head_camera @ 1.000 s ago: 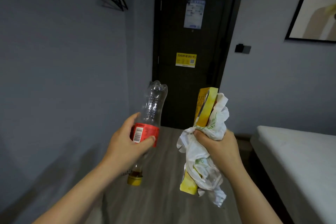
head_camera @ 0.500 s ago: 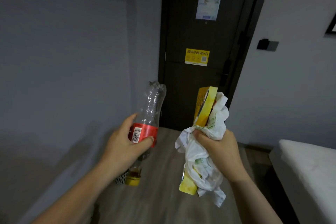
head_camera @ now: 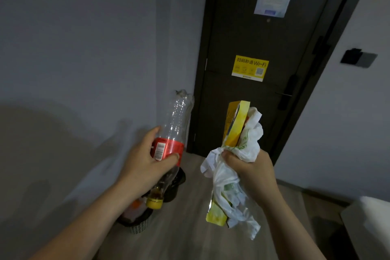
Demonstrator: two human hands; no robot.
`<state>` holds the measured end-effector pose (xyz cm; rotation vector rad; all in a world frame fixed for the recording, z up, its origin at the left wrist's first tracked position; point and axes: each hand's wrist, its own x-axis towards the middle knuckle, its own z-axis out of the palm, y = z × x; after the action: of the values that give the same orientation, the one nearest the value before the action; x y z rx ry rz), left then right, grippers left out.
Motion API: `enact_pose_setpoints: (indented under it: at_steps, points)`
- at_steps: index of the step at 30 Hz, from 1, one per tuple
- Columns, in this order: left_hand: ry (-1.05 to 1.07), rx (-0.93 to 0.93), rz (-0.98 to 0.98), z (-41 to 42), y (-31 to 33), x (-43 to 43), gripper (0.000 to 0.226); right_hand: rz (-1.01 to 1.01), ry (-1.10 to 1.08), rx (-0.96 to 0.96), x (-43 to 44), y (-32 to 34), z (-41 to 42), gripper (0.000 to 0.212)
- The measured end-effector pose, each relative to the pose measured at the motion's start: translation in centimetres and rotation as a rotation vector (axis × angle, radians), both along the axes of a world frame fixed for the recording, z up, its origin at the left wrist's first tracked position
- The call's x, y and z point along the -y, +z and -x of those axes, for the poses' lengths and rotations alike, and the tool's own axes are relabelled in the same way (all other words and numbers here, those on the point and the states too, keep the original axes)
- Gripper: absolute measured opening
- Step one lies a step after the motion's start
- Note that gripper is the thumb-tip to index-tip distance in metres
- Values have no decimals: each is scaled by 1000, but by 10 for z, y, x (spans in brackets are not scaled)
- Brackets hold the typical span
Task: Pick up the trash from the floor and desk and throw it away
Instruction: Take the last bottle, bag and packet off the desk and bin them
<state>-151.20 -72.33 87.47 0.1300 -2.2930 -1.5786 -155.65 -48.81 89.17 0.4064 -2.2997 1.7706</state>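
My left hand (head_camera: 145,164) grips a clear plastic bottle (head_camera: 174,124) around its red label; the bottle is upside down, its yellow cap pointing at the floor. My right hand (head_camera: 251,169) clutches a yellow snack packet (head_camera: 235,124) together with a crumpled white plastic bag (head_camera: 230,194) that hangs below my fist. Under the bottle, on the floor by the left wall, stands a mesh trash bin (head_camera: 138,225) with a dark liner and some rubbish in it; my left forearm hides part of it.
A dark door (head_camera: 263,91) with a yellow Wi-Fi sticker closes off the short hallway ahead. Grey walls run on both sides. A white bed corner (head_camera: 371,224) shows at the lower right. The floor is grey wood planks.
The view has moved closer to the door and tilted down, bringing the trash bin into sight under my left hand. Both hands keep the same hold on their items.
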Motion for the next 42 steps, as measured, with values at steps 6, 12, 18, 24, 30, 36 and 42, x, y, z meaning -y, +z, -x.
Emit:
enact_pose_setpoints:
  at_steps: [6, 12, 18, 24, 30, 36, 42]
  points:
    - [84, 32, 117, 64, -4, 17, 78, 13, 65, 39, 17, -15, 82, 12]
    - [214, 48, 101, 136, -16, 21, 65, 13, 151, 66, 30, -32, 178, 11]
    - [364, 102, 58, 207, -29, 14, 76, 5, 260, 103, 44, -36, 281, 14]
    - [480, 191, 33, 230, -58, 38, 79, -29, 428, 174, 80, -59, 348, 19]
    - [603, 216, -19, 239, -89, 76, 71, -73, 534, 262, 136, -93, 383, 12]
    - [685, 327, -95, 239, -130, 127, 86, -159, 599, 365, 198, -138, 397, 10]
    - [743, 452, -140, 239, -195, 169, 82, -302, 678, 416, 247, -203, 404, 13]
